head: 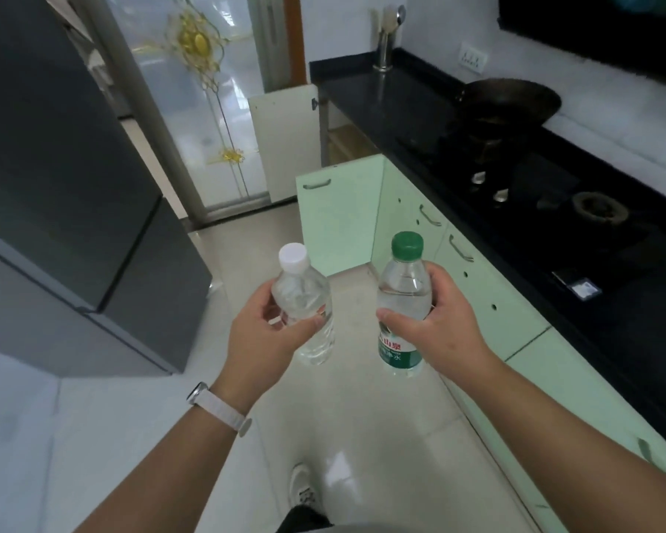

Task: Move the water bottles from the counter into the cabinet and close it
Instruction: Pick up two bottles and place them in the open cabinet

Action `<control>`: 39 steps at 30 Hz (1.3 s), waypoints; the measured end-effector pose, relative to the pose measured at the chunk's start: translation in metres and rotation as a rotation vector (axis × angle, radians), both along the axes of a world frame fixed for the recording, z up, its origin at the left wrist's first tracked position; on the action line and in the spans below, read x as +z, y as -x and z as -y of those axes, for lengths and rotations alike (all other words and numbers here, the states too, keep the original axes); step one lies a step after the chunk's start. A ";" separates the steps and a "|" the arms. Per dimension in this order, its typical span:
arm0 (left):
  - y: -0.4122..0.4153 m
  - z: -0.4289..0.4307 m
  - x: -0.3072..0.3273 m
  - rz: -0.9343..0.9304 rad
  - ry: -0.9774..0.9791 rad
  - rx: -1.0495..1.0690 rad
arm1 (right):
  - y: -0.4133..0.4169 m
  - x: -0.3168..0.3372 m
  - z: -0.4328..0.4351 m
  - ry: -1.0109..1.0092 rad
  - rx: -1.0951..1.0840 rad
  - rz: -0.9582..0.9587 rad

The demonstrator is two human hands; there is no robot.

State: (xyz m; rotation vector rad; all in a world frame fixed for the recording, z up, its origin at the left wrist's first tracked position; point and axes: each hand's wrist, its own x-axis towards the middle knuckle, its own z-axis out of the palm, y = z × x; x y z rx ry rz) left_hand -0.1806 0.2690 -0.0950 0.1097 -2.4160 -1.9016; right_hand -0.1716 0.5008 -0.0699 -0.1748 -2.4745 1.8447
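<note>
The right hand (439, 321) partly covers the label (398, 353) on the green-capped bottle (403, 282).

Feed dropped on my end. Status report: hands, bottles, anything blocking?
Left hand grips white-capped bottle. Right hand grips green-capped bottle. Both off the counter, over the floor. Green cabinet door open ahead, nothing visible in the way.

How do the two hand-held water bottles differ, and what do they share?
The white-capped bottle shows no label; the green-capped bottle bears a green one. The left hand grips the white-capped bottle, the right hand the green-capped bottle. Both are clear and capped.
</note>
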 end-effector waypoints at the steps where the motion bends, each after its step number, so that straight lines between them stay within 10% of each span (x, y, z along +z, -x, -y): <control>1: 0.016 0.014 0.001 -0.003 -0.005 0.006 | 0.016 0.002 0.013 -0.005 0.005 -0.006; 39: 0.481 0.124 -0.011 0.035 0.077 0.401 | 0.576 -0.037 0.148 -0.108 0.346 -0.014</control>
